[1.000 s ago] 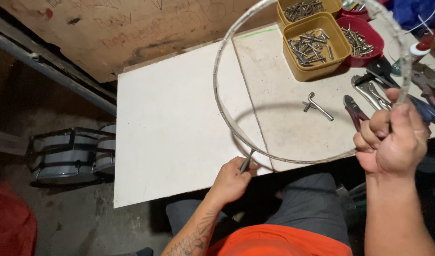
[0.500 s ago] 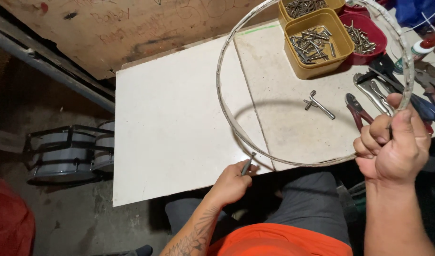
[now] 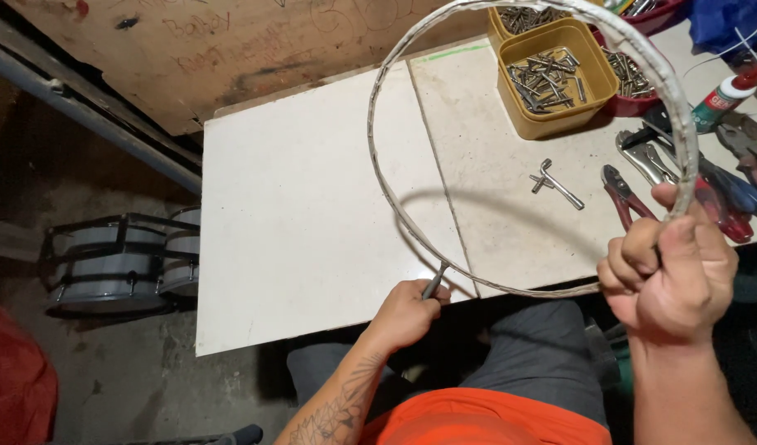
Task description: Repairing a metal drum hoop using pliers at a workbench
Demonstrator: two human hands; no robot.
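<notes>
A large thin metal hoop point(image 3: 392, 198), pale and worn, hangs tilted above a white table point(image 3: 304, 222). My right hand point(image 3: 671, 272) grips its rim at the right, fingers closed around it. My left hand point(image 3: 405, 313) is closed on a small grey tool point(image 3: 434, 282) whose tip touches the hoop's lower edge near the table's front. A small metal T-shaped key point(image 3: 555, 183) lies on the table inside the hoop's outline.
Yellow tubs of metal screws point(image 3: 551, 76) and a red tub point(image 3: 634, 78) stand at the back right. Pliers point(image 3: 625, 196), other hand tools and a glue bottle point(image 3: 722, 95) lie at the right. Drums point(image 3: 119, 264) sit on the floor at the left. A wooden board leans behind.
The hoop and both hands keep the same hold; the view has shifted slightly, and the right hand sits a little lower on the rim.
</notes>
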